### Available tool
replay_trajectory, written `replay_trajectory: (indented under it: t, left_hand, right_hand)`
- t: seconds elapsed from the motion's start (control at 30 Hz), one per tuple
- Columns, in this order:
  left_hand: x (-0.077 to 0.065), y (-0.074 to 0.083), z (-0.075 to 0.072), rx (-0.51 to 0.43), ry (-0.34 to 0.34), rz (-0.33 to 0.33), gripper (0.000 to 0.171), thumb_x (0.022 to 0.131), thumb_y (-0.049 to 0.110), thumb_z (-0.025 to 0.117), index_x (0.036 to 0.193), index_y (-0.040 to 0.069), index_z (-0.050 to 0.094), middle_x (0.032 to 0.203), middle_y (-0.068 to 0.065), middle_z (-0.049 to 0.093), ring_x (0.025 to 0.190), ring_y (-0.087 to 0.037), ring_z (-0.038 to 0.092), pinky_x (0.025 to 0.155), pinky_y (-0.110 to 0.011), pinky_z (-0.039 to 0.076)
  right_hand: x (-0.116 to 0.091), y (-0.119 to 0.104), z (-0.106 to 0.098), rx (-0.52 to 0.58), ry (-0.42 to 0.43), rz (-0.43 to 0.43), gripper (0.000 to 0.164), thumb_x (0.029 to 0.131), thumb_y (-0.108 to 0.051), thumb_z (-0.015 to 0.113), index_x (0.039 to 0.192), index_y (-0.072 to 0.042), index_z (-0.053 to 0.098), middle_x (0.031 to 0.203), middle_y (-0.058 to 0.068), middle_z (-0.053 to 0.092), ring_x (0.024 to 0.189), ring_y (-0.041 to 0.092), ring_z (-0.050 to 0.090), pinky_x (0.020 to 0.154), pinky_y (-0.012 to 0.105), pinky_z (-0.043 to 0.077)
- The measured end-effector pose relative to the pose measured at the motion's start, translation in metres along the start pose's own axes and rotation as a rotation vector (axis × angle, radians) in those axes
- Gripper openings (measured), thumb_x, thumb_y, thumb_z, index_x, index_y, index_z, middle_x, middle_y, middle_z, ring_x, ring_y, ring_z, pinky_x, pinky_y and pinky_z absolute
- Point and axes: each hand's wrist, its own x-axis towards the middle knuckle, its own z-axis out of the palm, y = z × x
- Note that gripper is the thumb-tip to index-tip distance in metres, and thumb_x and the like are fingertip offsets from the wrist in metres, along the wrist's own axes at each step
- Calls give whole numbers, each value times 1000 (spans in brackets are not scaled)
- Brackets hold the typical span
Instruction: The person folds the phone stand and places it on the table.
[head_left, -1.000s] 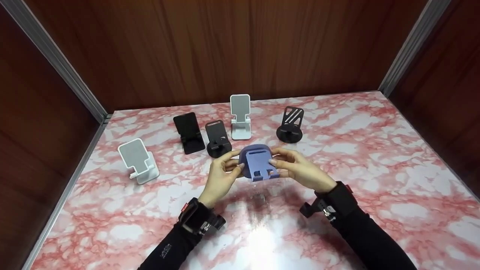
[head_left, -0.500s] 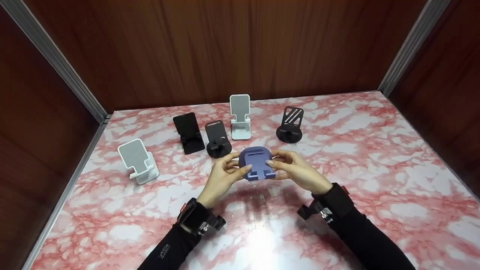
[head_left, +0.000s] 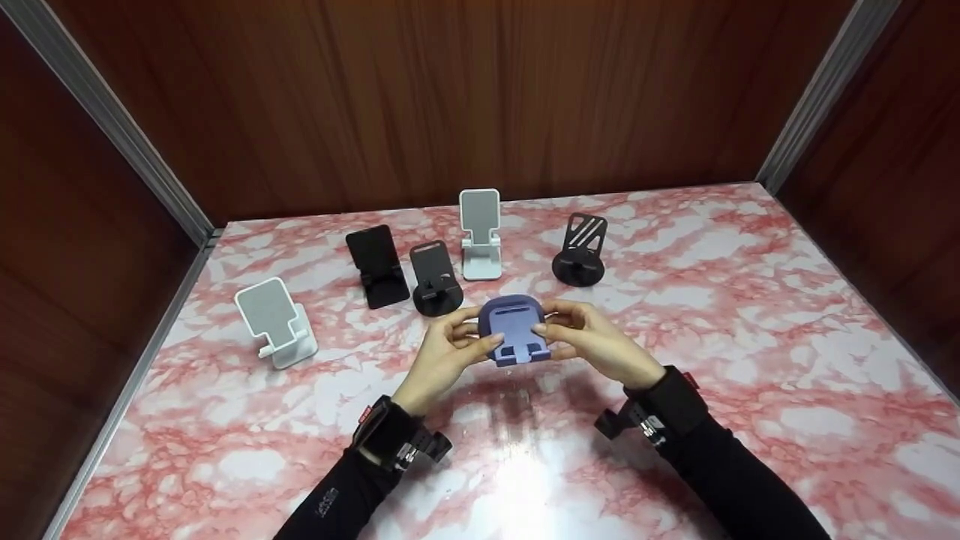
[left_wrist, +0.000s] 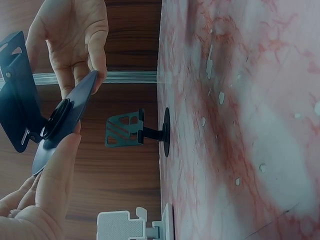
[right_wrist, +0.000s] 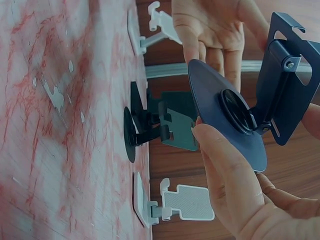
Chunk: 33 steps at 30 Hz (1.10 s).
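1. Between the two hands, up off the red-and-white marbled table [head_left: 720,322], is a smooth purple-blue phone stand [head_left: 519,328]. It has a slotted plate and a round base [right_wrist: 209,97], and looks like metal.
2. The left hand [head_left: 442,356] grips one side of it and the right hand [head_left: 600,343] grips the other, fingers bent around it.
3. A second ago the plate pokes out to the right of its base. Now it faces the head camera straighter, in line with the base. I think the hands are tilting it, not putting it down.
4. Just past the left fingers is a black round-footed phone stand [head_left: 433,268], with a black flat-footed phone stand [head_left: 377,266] beside it. Left of that hand is a short white phone stand with a grey pad [head_left: 271,313]. Past both hands is a tall white phone stand with a grey pad [head_left: 480,214]. Past the right fingers is a black phone stand with slanted holes [head_left: 579,268].
5. From the head, the back fingertips are hidden. In the right wrist view, the dark stands overlap and are hard to tell apart.
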Motion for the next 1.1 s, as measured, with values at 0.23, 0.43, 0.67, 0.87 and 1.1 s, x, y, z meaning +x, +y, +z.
replay_trajectory:
  t: [0.23, 0.43, 0.67, 0.87, 1.1]
  left_hand:
    - [0, -1, 0, -6, -5, -6, 53, 81, 10, 70, 128, -2, 48, 108, -24, 64, 86, -18, 67, 78, -33, 57]
    - [0, -1, -1, -7, -11, -2, 53, 81, 8, 69, 129, -3, 47, 108, -24, 64, 87, -18, 67, 78, -32, 57]
    - [1, -2, -1, 22, -13, -5, 55, 80, 7, 70, 129, -2, 47, 108, -24, 64, 87, -18, 67, 78, -32, 57]
    - [2, -4, -2, 67, -12, -2, 57, 79, 10, 72, 130, -2, 47, 108, -23, 65, 86, -19, 67, 78, -33, 57]
    - [0, -3, -2, 63, -10, 5, 56, 79, 9, 72, 128, -2, 48, 106, -22, 66, 83, -16, 68, 77, -32, 57]
  right_hand:
    - [1, 1, 0, 5, -6, 4, 49, 87, -20, 63, 125, 5, 45, 100, 5, 62, 88, 14, 62, 79, 31, 56]
    - [2, 2, 0, -4, -10, 4, 49, 87, -18, 64, 126, 6, 45, 100, 5, 62, 90, 14, 63, 79, 31, 56]
    - [2, 3, 0, -42, 6, 8, 53, 85, -21, 67, 127, 4, 46, 103, 8, 63, 93, 17, 64, 82, 35, 56]
    - [1, 4, 0, -76, 23, 13, 54, 83, -23, 68, 127, 1, 47, 104, 9, 65, 94, 18, 64, 84, 36, 55]
    - [0, 4, 2, -77, 9, 2, 52, 84, -23, 68, 126, 0, 49, 102, 9, 66, 93, 18, 65, 85, 38, 55]
